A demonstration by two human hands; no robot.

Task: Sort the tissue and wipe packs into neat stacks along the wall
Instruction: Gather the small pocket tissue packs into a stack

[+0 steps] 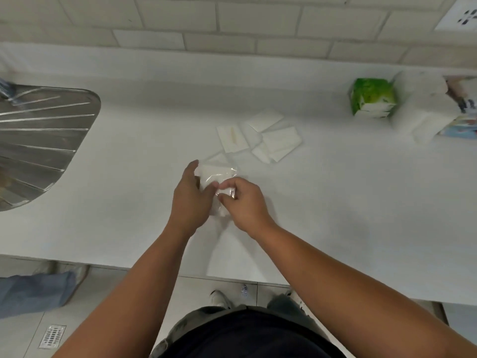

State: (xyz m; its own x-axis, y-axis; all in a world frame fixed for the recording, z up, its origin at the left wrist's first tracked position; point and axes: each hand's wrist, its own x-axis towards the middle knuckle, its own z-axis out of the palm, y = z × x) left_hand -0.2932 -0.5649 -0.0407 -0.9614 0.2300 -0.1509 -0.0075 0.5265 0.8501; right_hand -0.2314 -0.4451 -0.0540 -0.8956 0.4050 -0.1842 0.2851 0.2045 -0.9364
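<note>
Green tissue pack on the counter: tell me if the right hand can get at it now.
Probably, once freed: the right hand pinches the clear-wrapped pack that the left hand holds. The counter towards the green tissue pack looks open.

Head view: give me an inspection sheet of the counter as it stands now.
Surface: white countertop, with a sink drainboard set in at its left.
Job's things: clear-wrapped pack held in both hands; loose white packs scattered behind it, unstacked; green pack and white bundles at far right near the wall.
Clutter: flat white sheet at the near edge.
Grippers: left hand holds the pack's side; right hand pinches its wrapper end.
Cables: nothing seen.
Surroundings: tiled wall, wall socket upper right, floor drain, another person's leg at left.
</note>
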